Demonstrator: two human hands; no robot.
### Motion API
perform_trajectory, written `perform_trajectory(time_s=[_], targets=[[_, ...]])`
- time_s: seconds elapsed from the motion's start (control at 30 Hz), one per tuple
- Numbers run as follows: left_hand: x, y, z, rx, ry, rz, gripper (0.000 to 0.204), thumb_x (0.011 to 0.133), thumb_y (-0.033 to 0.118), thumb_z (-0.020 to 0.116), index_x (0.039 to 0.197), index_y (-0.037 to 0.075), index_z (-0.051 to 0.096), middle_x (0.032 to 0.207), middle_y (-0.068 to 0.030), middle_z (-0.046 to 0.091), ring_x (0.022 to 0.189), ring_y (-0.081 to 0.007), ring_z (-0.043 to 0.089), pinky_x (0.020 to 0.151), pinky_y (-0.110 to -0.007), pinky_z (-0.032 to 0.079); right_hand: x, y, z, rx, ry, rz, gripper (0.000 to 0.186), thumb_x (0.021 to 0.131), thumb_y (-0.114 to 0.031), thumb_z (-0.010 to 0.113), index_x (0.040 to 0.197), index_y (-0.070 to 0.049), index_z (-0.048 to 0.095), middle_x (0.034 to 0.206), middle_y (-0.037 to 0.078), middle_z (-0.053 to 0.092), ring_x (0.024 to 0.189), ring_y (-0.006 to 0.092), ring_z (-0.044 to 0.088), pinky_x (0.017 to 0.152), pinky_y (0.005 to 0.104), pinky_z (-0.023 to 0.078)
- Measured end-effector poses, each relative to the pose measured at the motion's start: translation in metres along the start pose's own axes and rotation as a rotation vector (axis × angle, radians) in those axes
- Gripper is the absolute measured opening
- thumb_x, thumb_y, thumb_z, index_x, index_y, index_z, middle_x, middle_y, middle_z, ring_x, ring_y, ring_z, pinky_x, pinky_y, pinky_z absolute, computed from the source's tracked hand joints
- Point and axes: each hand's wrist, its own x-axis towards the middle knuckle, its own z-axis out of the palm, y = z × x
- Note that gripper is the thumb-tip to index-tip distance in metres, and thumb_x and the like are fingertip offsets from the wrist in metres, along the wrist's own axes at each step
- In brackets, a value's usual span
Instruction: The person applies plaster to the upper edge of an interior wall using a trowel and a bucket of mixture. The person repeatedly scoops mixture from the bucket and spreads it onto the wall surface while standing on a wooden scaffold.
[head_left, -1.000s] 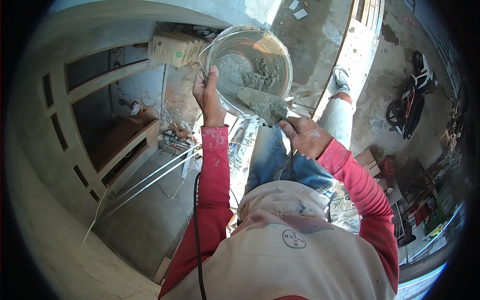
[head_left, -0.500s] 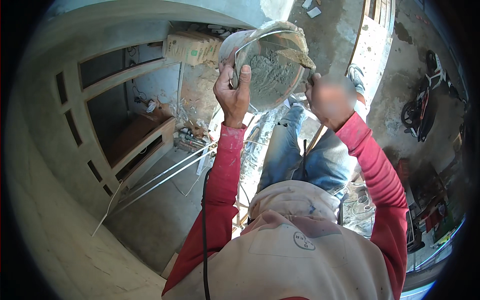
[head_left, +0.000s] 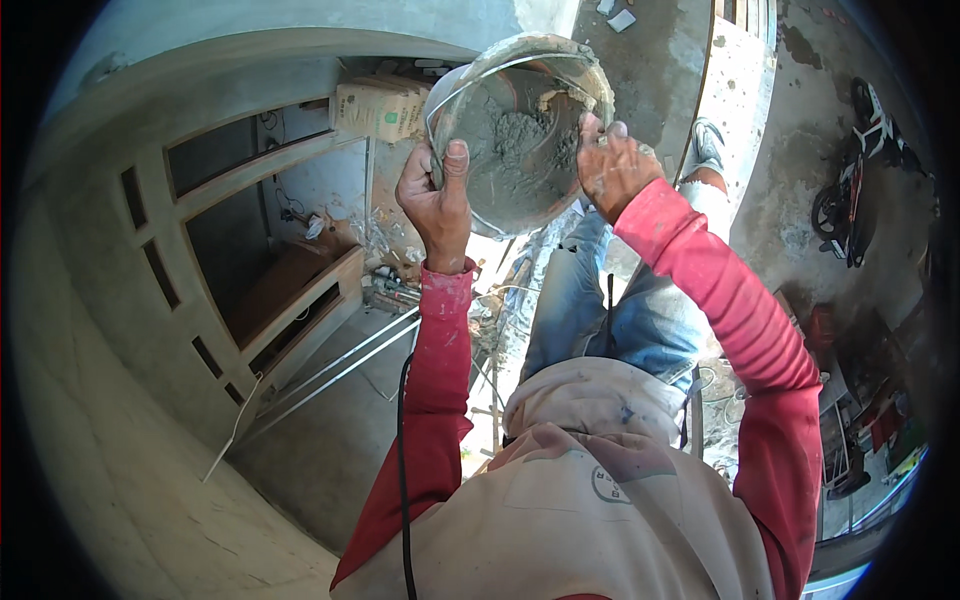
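Observation:
A mortar-caked bucket (head_left: 450, 112) is tilted toward me at the upper middle, with wet grey mortar (head_left: 508, 140) inside. My left hand (head_left: 440, 200) grips its left side, the thumb up along the rim and the fingers behind the wall. At the right rim, my right hand (head_left: 618, 168) is closed around what looks like the handle of a trowel. The trowel's blade (head_left: 556, 135) reaches into the bucket, smeared with mortar and hard to make out; the grip is hidden by the fingers.
A long plank (head_left: 735, 90) runs along the right, with my shoe (head_left: 708, 145) on it. A motorbike (head_left: 855, 190) stands farther right. On the left are a plastered wall with openings (head_left: 150, 270), stacked paper sacks (head_left: 380, 108) and pale rods (head_left: 350, 360). A black cable (head_left: 403, 480) hangs along my left arm.
My right hand has moved left and up to the bucket's rim, carrying the trowel from over the rim into the bucket. The bucket and left hand have shifted slightly left.

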Motion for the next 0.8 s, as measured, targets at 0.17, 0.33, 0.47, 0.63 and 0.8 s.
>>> perform_trajectory(time_s=[0.17,0.33,0.47,0.63,0.8], targets=[[-0.002,-0.007,0.009,0.038,-0.02,0.062,0.048,0.093,0.029,0.073,0.066,0.008,0.038,0.067,0.0073,0.034,0.065,-0.0048,0.031,0.055,-0.023,0.025,-0.001,-0.02,0.036,0.005,-0.485,-0.218,0.043,0.095,-0.021,0.046,0.129,0.005,0.053,0.11,0.018,0.065,0.099,0.0356,0.064,0.083,0.045,0.054],[-0.002,0.003,0.009,0.095,-0.087,0.116,0.049,0.09,0.026,0.075,0.066,0.007,0.037,0.093,-0.005,0.069,0.064,-0.0069,0.03,0.085,-0.029,0.045,-0.012,0.0,-0.007,0.23,0.038,0.214,0.026,0.093,-0.027,0.05,0.095,-0.006,0.064,0.101,0.016,0.065,0.092,0.0354,0.065,0.078,0.0486,0.054],[0.008,0.028,0.015,0.182,-0.201,0.321,0.04,0.087,0.024,0.077,0.066,0.007,0.047,0.117,-0.0116,0.072,0.065,-0.0109,0.051,0.113,-0.046,0.033,-0.026,0.066,-0.006,0.448,-0.158,-0.055,0.018,0.09,-0.019,0.054,0.097,-0.004,0.061,0.083,0.018,0.066,0.079,0.036,0.068,0.073,0.0474,0.054],[0.013,0.05,0.009,0.372,-0.395,0.558,0.034,0.082,0.023,0.081,0.07,0.009,0.053,0.106,-0.0121,0.074,0.119,-0.0308,0.064,0.116,-0.055,0.023,0.011,0.035,-0.036,0.727,-0.685,0.069,0.025,0.092,-0.015,0.05,0.103,0.005,0.06,0.07,0.023,0.065,0.072,0.0346,0.07,0.064,0.0417,0.057],[0.022,0.037,0.004,0.159,-0.249,0.488,0.029,0.085,0.025,0.079,0.073,0.008,0.059,0.097,-0.0093,0.075,0.105,-0.0239,0.069,0.104,-0.045,0.039,0.003,0.02,-0.013,1.141,-0.809,0.63,0.045,0.097,-0.034,0.049,0.099,0.009,0.064,0.075,0.03,0.065,0.074,0.0392,0.069,0.072,0.0419,0.056]])
